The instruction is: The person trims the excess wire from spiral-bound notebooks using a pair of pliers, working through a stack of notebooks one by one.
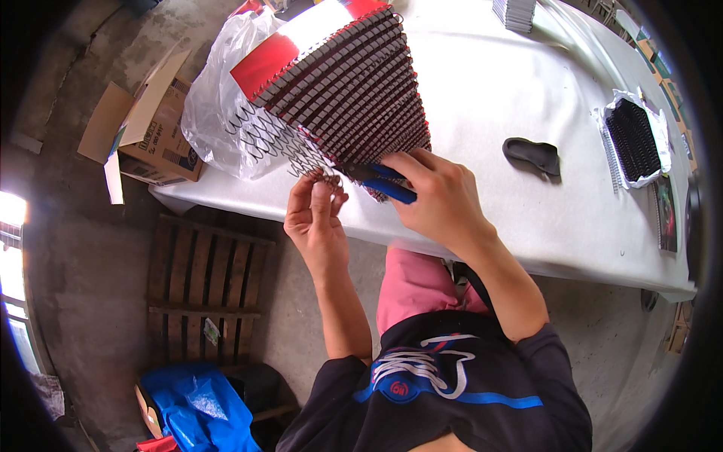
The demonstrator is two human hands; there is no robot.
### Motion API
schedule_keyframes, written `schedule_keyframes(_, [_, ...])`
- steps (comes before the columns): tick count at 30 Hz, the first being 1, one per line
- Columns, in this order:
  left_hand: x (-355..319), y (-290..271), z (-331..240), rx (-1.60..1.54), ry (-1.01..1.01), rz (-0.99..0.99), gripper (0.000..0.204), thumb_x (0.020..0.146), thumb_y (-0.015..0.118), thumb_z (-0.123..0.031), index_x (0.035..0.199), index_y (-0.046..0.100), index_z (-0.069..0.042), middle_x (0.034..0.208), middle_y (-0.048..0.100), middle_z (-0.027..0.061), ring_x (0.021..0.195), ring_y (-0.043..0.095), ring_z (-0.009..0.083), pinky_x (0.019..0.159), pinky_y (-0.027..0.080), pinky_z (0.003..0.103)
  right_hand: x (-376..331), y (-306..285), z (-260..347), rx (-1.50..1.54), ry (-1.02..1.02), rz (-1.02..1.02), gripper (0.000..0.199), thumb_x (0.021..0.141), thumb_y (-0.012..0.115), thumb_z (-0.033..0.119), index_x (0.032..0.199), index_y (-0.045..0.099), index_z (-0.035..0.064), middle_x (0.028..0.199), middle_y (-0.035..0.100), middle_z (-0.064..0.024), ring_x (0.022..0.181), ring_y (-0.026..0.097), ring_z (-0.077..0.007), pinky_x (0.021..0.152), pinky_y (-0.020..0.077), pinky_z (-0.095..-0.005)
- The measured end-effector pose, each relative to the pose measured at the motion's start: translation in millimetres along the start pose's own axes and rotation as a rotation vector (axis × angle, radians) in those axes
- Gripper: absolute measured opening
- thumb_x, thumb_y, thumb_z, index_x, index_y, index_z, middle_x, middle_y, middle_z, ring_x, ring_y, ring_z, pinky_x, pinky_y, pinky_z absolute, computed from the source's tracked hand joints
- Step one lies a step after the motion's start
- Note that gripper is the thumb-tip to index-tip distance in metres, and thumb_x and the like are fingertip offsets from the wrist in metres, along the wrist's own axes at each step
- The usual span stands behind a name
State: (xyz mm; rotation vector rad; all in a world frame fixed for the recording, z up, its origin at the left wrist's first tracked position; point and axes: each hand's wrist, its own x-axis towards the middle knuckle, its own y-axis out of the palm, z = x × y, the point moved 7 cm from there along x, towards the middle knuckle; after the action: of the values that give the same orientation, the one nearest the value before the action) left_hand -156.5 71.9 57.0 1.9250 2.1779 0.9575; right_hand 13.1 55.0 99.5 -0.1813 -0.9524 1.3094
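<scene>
One stack (354, 90) of spiral-bound pads lies on the surface (489, 113). The left hand (316, 211) pinches its wire coil (275, 139); the right hand (440, 196) grips one blue-handled pliers (384, 181).

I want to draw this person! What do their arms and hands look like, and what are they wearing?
Both forearms are bare, with no gloves, rings or watch showing on the left hand or right hand. Dark navy short sleeves end around the elbows.

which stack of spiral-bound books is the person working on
The big fanned stack with red covers at the table's near edge, touched by both hands; the small stack at the far edge lies untouched.
</scene>
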Motion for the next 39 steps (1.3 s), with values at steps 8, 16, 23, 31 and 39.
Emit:
schedule_keyframes(8, [-10,-8,32,-1.017,-0.618,-0.117,0.025,0.088,0.044,-0.012,0.101,0.057,0.005,0.1,0.058,0.0165,0.101,0.056,0.0256,0.084,0.054,0.031,0,-24,11,-0.139,-0.132,-0.164,0.042,0.069,0.073,0.021,0.108,0.058,0.0143,0.105,0.057,-0.0079,0.1,0.054,-0.0265,0.085,0.0364,-0.0432])
schedule_keyframes(16, [11,15,-19,0.06,0.014,-0.076,0.026,0.087,0.063,-0.02,0.1,0.059,0.002,0.081,0.056,0.001,0.056,0.035,0.0008,0.045,0.023,0.017,6,-18,15,-0.161,-0.117,-0.144,0.044,0.068,0.074,0.02,0.109,0.058,0.012,0.104,0.057,-0.0074,0.095,0.054,-0.0249,0.085,0.0377,-0.0411])
schedule_keyframes(23, [16,18,-25,0.24,0.146,-0.109,0.018,0.085,0.066,-0.01,0.096,0.06,0.003,0.075,0.058,-0.0006,0.051,0.032,-0.0016,0.043,0.019,0.015,8,-10,12,-0.125,-0.131,-0.107,0.044,0.065,0.074,0.014,0.106,0.059,0.0124,0.092,0.061,-0.0066,0.083,0.06,-0.0256,0.075,0.0463,-0.0388])
schedule_keyframes(31, [14,17,-25,0.195,0.112,-0.113,0.022,0.085,0.065,-0.009,0.101,0.06,0.005,0.076,0.058,-0.0003,0.05,0.031,-0.0022,0.042,0.017,0.016,5,-14,4,-0.029,-0.08,-0.063,0.042,0.065,0.074,0.013,0.104,0.061,0.0129,0.091,0.061,-0.0058,0.084,0.06,-0.025,0.078,0.0456,-0.0393])
schedule_keyframes(39, [8,17,-27,0.257,0.113,-0.089,0.024,0.086,0.065,-0.01,0.104,0.061,0.005,0.072,0.053,-0.0037,0.052,0.03,-0.0017,0.043,0.017,0.017,8,-24,20,-0.143,-0.186,-0.177,0.049,0.063,0.075,0.016,0.109,0.058,0.0128,0.104,0.056,-0.0069,0.098,0.053,-0.0242,0.089,0.0361,-0.041])
